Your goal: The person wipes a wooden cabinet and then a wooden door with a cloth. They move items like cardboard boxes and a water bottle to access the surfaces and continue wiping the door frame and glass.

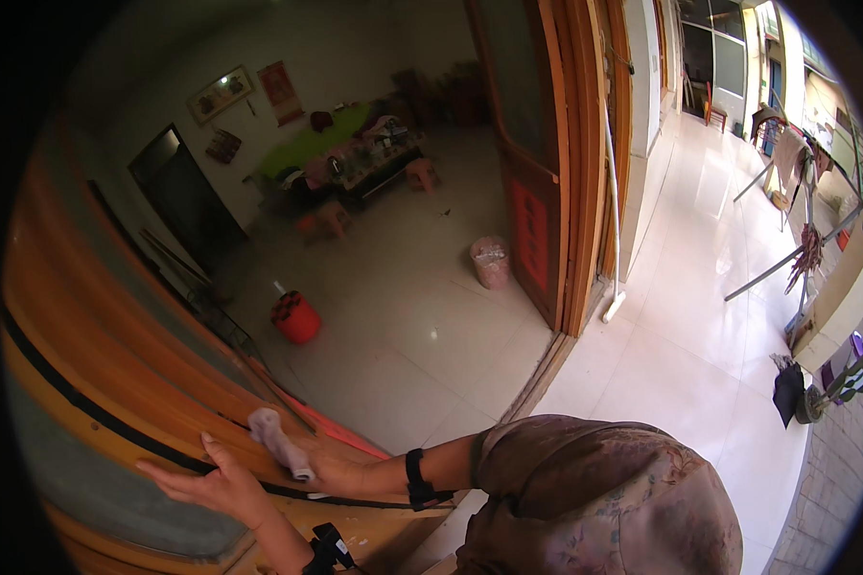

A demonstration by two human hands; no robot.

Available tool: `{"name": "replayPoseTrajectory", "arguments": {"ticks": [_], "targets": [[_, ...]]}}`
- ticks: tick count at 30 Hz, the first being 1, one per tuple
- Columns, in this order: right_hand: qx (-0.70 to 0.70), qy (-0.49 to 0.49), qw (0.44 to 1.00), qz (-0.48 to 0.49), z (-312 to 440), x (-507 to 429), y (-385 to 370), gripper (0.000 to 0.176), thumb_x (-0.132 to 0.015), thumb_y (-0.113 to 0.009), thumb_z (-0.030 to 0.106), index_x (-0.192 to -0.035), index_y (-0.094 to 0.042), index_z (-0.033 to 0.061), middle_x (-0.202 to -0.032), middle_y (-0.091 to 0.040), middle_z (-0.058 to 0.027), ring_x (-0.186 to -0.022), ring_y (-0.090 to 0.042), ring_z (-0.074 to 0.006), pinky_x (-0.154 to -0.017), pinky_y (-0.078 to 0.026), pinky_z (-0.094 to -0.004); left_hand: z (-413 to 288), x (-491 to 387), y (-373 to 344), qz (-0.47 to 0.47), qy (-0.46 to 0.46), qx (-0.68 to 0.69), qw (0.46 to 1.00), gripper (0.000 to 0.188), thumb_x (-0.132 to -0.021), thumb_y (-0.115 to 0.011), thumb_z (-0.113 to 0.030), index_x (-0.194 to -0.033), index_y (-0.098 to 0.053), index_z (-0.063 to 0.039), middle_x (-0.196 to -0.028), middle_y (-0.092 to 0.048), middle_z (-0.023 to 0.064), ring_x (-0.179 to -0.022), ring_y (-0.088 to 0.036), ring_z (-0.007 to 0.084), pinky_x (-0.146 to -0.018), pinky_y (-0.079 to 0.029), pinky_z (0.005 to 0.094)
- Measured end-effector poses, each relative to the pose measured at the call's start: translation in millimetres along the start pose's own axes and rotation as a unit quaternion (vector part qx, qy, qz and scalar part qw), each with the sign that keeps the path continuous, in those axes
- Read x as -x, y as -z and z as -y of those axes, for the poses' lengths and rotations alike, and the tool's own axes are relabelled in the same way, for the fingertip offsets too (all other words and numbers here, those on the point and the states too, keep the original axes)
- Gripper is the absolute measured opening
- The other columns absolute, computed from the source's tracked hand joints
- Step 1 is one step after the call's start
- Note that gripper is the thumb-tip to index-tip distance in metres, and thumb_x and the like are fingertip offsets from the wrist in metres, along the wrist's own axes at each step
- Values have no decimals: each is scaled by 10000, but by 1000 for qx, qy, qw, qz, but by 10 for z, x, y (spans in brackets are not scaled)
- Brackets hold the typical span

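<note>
A bunched pale cloth (280, 442) is gripped in my right hand (334, 471), against the orange-brown wooden door frame (208, 410) at the lower left. My left hand (219, 481) is beside it, palm turned up and fingers apart, with nothing in it, near a black strip (115, 424) that runs along the wood. A glass pane (137, 510) lies below the strip. Both forearms wear black straps.
Beyond the doorway are a pink bin (490, 262), a red stool (296, 318) with a checkered top, and a low table (381, 169). A white-handled squeegee (613, 237) leans by the right door frame. Outside stand a drying rack (769, 273) and a potted plant (811, 406).
</note>
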State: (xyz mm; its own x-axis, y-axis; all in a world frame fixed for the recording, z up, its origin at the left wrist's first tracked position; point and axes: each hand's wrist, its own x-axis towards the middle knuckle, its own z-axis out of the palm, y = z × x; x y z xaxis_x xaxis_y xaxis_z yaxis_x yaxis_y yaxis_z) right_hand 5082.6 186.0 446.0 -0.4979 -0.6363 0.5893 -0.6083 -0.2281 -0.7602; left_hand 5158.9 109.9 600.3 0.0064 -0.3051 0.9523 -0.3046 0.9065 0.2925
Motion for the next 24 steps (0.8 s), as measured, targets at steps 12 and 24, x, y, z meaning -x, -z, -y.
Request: {"name": "replayPoseTrajectory", "arguments": {"ticks": [12,24], "targets": [[71,-231,943,230,-1782,865,-406,297,-783,-696,170,-1029,-627,17,-938,-689,-201,-866,-690,-330,-761,-545,-421,176,-7,-69,-2,-35,-22,999,892,-957,-679,-344,-1594,-144,-21,-1563,-279,265,-1369,-347,417,-1105,-336,498],[292,-38,836,464,-2282,3353,2798,890,-765,-730,286,-1513,-305,62,-1439,-414,-164,-1306,-415,-415,-994,-425,-579,208,-12,-92,9,-89,-84,992,896,-994,-595,-456,-1590,-98,-9,-1581,-231,291,-1426,-331,439,-1104,-408,519]]}}
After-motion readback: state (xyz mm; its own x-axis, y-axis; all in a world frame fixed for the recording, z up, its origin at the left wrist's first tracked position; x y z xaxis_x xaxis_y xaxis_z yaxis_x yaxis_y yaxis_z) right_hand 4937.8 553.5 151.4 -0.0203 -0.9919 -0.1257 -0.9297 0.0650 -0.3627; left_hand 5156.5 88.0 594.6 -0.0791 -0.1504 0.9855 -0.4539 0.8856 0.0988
